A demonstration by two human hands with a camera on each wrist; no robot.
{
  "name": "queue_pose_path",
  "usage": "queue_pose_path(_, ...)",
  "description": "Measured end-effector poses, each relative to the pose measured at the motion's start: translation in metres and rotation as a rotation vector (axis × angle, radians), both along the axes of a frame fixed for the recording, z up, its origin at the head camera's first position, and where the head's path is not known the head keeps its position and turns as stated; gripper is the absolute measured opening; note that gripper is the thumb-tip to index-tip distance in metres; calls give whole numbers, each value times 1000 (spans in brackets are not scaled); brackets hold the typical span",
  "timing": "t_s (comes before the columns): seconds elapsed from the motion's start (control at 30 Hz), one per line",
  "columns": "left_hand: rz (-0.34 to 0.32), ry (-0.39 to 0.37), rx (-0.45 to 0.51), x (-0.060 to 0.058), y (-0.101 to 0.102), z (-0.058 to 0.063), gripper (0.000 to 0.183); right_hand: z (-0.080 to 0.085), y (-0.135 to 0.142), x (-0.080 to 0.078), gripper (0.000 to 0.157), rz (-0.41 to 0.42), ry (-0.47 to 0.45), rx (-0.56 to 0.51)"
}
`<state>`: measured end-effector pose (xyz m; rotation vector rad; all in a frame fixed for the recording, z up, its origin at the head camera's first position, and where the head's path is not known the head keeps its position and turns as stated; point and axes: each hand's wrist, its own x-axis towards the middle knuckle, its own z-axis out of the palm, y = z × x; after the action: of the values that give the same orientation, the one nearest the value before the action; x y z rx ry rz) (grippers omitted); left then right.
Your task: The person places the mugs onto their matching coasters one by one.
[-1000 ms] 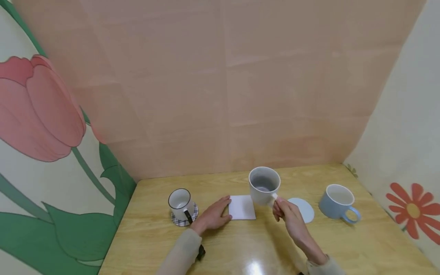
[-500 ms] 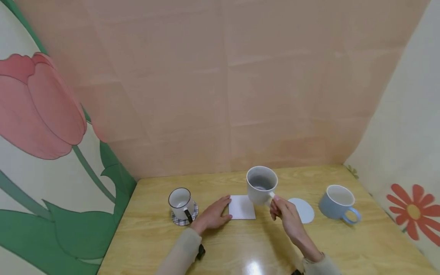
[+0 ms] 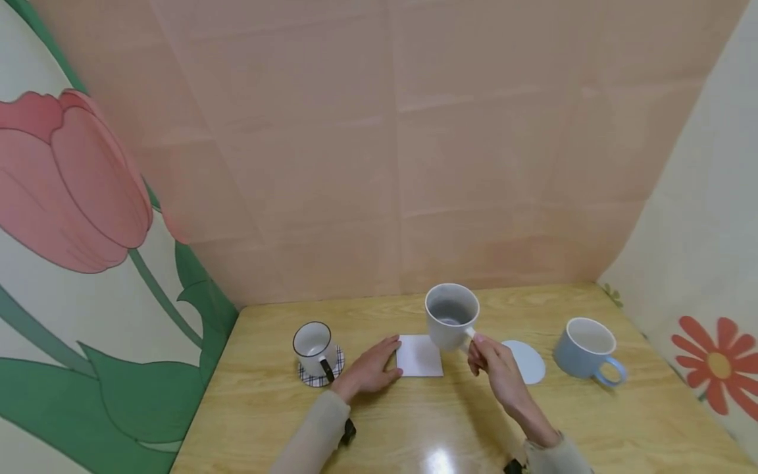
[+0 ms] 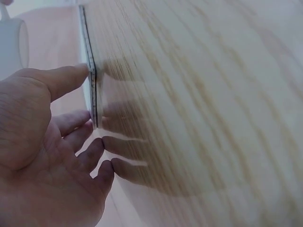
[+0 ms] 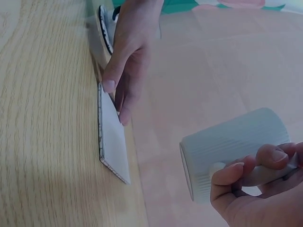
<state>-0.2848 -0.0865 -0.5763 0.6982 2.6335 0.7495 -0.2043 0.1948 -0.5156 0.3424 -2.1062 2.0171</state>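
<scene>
My right hand [image 3: 496, 368] grips the handle of a pale ribbed mug [image 5: 227, 146] and holds it up off the table, its mouth showing in the head view. This mug [image 3: 450, 326] overlaps the right edge of a white square coaster [image 3: 419, 359] in that view. At the coaster's left side, my left hand [image 3: 370, 370] holds it, thumb at the near corner and fingers at the far one. The left wrist view shows the left hand [image 4: 42, 127] beside the coaster's dark-lined edge [image 4: 89, 47], the coaster flat on the table.
A white black-rimmed mug [image 3: 312, 345] stands on a checked round coaster [image 3: 309, 380] at left. Right of my right hand lies a pale blue round coaster [image 3: 530, 362], with a blue mug [image 3: 577, 352] farther right. A pink cloth backdrop [image 3: 331, 164] rises behind the wooden table [image 3: 266, 421].
The held mug has shifted slightly left over the coaster's right edge. My left hand and the coaster keep their place; the whole head view has drifted a little.
</scene>
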Motion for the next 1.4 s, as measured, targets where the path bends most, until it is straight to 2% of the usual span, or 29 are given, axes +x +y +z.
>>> queue_pose_path(0.27,-2,-6,-2,0,0,-1,67,-1,0,-2,49,46,20,-42)
queue_pose_path(0.63,7,-12,14,-1,3,0,66,-5,-2,-8,50,49,15,-80)
queue_pose_path(1.4,3,-5,39,0,0,-2,67,-14,-8,-10,51,96,-3,-53)
